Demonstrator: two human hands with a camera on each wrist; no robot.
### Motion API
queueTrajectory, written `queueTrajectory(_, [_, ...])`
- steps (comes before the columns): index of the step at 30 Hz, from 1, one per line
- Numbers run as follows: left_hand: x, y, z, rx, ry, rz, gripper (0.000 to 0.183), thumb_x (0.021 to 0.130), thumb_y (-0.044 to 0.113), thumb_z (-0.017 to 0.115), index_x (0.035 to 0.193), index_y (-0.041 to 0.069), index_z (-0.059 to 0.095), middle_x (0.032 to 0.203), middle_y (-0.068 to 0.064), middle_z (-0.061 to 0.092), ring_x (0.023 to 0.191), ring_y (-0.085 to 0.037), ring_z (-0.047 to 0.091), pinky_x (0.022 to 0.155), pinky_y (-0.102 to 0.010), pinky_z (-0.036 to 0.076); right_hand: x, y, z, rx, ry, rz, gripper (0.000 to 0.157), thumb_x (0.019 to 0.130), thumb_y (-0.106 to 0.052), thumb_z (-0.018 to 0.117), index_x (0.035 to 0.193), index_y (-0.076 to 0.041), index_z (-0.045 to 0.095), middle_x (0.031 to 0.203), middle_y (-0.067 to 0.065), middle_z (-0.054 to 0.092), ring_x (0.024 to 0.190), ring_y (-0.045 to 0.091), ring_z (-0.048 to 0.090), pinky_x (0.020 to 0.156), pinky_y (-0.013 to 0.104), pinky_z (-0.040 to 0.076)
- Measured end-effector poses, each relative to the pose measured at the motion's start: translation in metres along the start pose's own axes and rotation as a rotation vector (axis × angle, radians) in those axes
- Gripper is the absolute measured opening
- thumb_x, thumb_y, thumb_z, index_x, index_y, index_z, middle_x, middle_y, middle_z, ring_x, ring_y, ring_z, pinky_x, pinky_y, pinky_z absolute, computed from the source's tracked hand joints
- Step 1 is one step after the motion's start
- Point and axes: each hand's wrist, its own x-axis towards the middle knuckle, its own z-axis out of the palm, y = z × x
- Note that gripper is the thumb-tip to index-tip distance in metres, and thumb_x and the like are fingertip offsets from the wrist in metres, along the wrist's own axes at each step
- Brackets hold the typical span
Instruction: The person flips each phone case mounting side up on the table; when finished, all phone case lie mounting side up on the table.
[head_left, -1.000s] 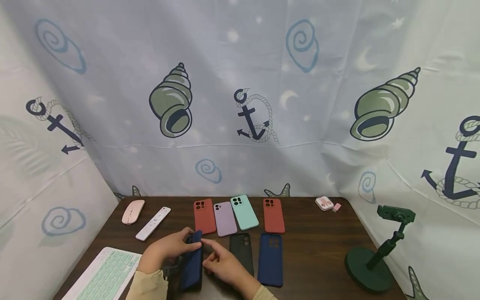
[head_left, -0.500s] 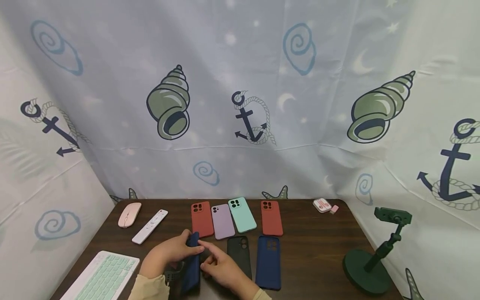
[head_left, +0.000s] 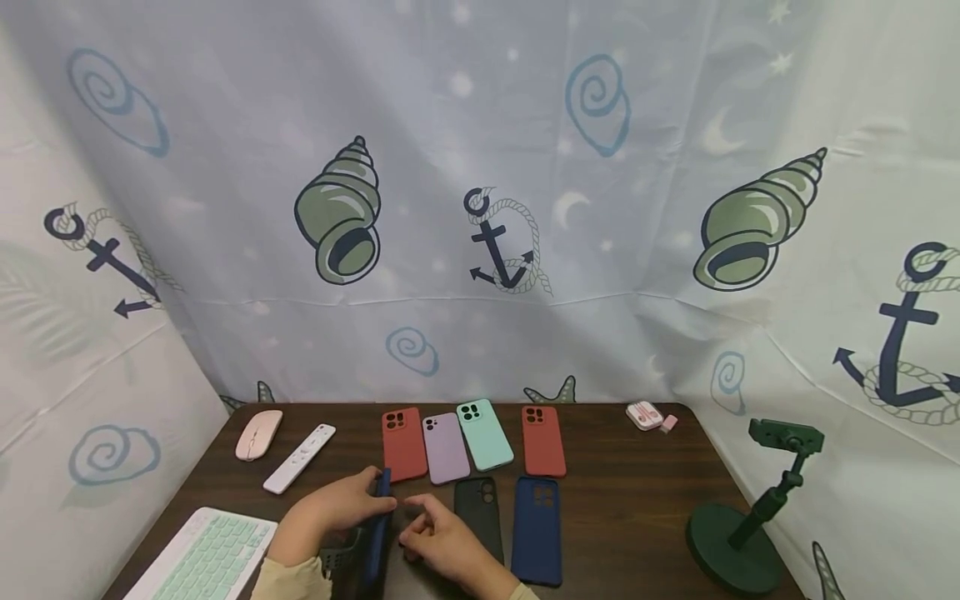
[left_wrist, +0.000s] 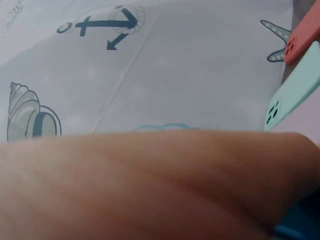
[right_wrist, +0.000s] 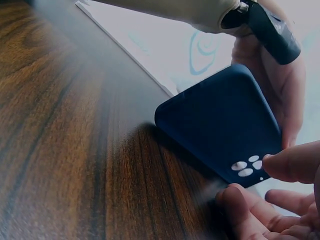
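Observation:
My left hand (head_left: 341, 504) grips a dark blue phone case (right_wrist: 210, 120) by its far end and holds it up on its long edge. In the head view the case appears almost edge-on, with the left thumb on its right side. My right hand (head_left: 442, 533) is just right of it, index finger reaching toward the case, other fingers bent. Camera cutouts (right_wrist: 246, 166) show at the case's far end in the right wrist view, where fingertips lie at or over them. The left wrist view is mostly covered by blurred skin (left_wrist: 150, 185).
Red (head_left: 403, 444), lilac (head_left: 446, 448), mint (head_left: 485, 435) and another red phone case (head_left: 543, 442) line the back; black (head_left: 480, 517) and blue ones (head_left: 537, 531) lie nearer. A keyboard (head_left: 210, 550), remote (head_left: 300, 458) and mouse (head_left: 258, 435) are left, a green stand (head_left: 738, 537) right.
The held blue case has turned from showing its broad face to nearly edge-on in the head view. My right index fingertip has drawn slightly away from it, leaving a gap there.

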Motion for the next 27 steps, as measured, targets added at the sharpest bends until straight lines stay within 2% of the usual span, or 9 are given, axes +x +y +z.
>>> queueTrajectory(5, [-0.005,0.002,-0.002,0.062,0.002,0.045,0.062,0.090,0.039,0.074,0.135,0.001,0.054,0.115,-0.016,0.069,0.103,-0.027,0.067,0.082,-0.051,0.056,-0.001,-0.001,0.003,0.005,-0.015,0.014,0.042,0.096,-0.014,0.068,0.136,-0.007,0.057,0.096,0.008,0.073,0.075,0.012,0.068,0.064,0.024,0.049])
queueTrajectory(8, [-0.008,0.003,-0.004,0.054,-0.006,0.073,0.055,0.092,0.029,0.073,0.133,0.000,0.055,0.106,-0.009,0.071,0.094,-0.022,0.067,0.081,-0.047,0.056,-0.002,-0.001,0.003,-0.006,-0.027,0.018,0.037,0.096,-0.014,0.067,0.131,-0.006,0.060,0.098,0.010,0.074,0.076,0.012,0.068,0.065,0.024,0.051])
queueTrajectory(12, [-0.011,0.005,-0.006,0.071,-0.004,0.104,0.056,0.092,0.020,0.074,0.138,-0.004,0.052,0.106,-0.008,0.072,0.092,-0.020,0.069,0.084,-0.047,0.056,-0.002,-0.002,0.002,-0.025,-0.046,0.014,0.032,0.097,-0.014,0.066,0.127,-0.004,0.065,0.101,0.012,0.075,0.078,0.012,0.070,0.067,0.022,0.052])
queueTrajectory(14, [-0.013,0.006,-0.007,0.094,0.014,0.109,0.058,0.091,0.020,0.075,0.139,-0.002,0.051,0.107,-0.008,0.071,0.091,-0.019,0.067,0.082,-0.046,0.055,-0.001,-0.003,0.001,-0.041,-0.048,0.014,0.031,0.097,-0.015,0.066,0.125,-0.004,0.067,0.101,0.012,0.076,0.078,0.012,0.070,0.067,0.022,0.052])
queueTrajectory(19, [-0.018,0.007,-0.011,0.073,0.042,0.105,0.063,0.090,0.016,0.076,0.143,0.005,0.042,0.092,-0.008,0.064,0.070,-0.020,0.060,0.060,-0.039,0.047,-0.001,-0.002,0.000,-0.084,-0.046,0.031,0.030,0.098,-0.019,0.067,0.123,-0.005,0.070,0.098,0.007,0.076,0.077,0.010,0.069,0.068,0.023,0.052])
queueTrajectory(21, [-0.020,0.007,-0.012,0.058,0.045,0.108,0.062,0.090,0.014,0.076,0.141,0.006,0.041,0.085,-0.008,0.062,0.064,-0.021,0.057,0.055,-0.036,0.042,0.000,-0.001,0.000,-0.095,-0.049,0.036,0.029,0.098,-0.019,0.067,0.123,-0.005,0.070,0.097,0.006,0.076,0.078,0.010,0.069,0.069,0.023,0.052])
queueTrajectory(27, [-0.022,0.005,-0.012,0.058,0.049,0.142,0.053,0.090,0.013,0.076,0.129,0.005,0.041,0.085,-0.007,0.065,0.069,-0.019,0.058,0.060,-0.035,0.044,0.000,-0.002,-0.001,-0.148,-0.049,0.021,0.029,0.097,-0.021,0.067,0.121,-0.005,0.072,0.097,0.000,0.071,0.076,0.006,0.067,0.071,0.023,0.051])
